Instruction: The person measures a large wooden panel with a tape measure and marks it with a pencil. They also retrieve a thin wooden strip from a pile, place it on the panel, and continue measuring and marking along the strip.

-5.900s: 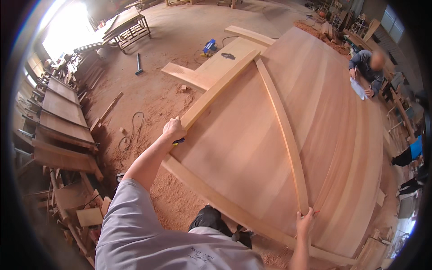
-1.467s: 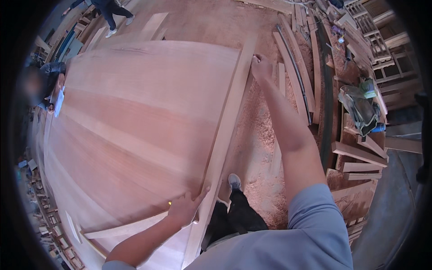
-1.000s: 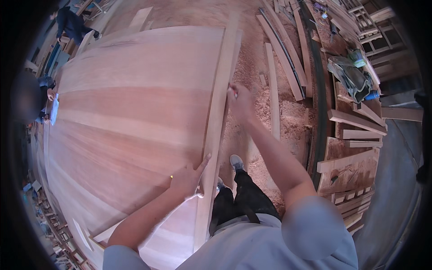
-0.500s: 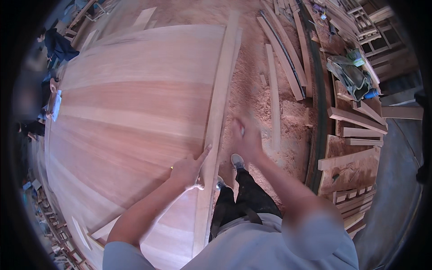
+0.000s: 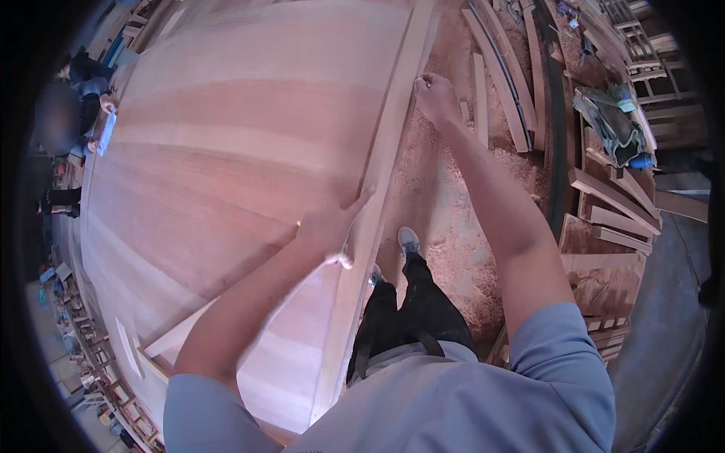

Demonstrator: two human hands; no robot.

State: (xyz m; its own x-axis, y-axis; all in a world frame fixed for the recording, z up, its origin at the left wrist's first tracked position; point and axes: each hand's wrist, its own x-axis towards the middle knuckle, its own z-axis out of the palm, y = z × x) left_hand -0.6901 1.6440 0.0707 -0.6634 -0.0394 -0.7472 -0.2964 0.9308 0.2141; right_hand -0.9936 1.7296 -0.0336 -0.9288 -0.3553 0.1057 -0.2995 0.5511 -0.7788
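A large, thin wooden panel [image 5: 249,128] with banded grain lies to my left. Along its right edge runs a long, pale wooden strip [image 5: 387,136]. My left hand [image 5: 328,230] rests at this strip, palm down, with one finger stretched out across it. A small yellow bit [image 5: 300,223] shows beside that hand; what it belongs to is hidden. Further off, my right hand [image 5: 436,97] is closed beside the strip's outer right edge, arm extended. Its fingers are pinched together, and whatever they may hold is too small to make out.
Sawdust [image 5: 445,196] covers the floor on the right, around my shoes. Long boards [image 5: 498,72] lie there, with a dark green bag [image 5: 608,124] and more timber beyond. At the far left, a person [image 5: 87,94] holds a pale sheet [image 5: 107,130] by the panel.
My right hand has moved forward, away from me, along the strip's outer side, and its arm has straightened. The view has shifted, while my left hand stays at the strip.
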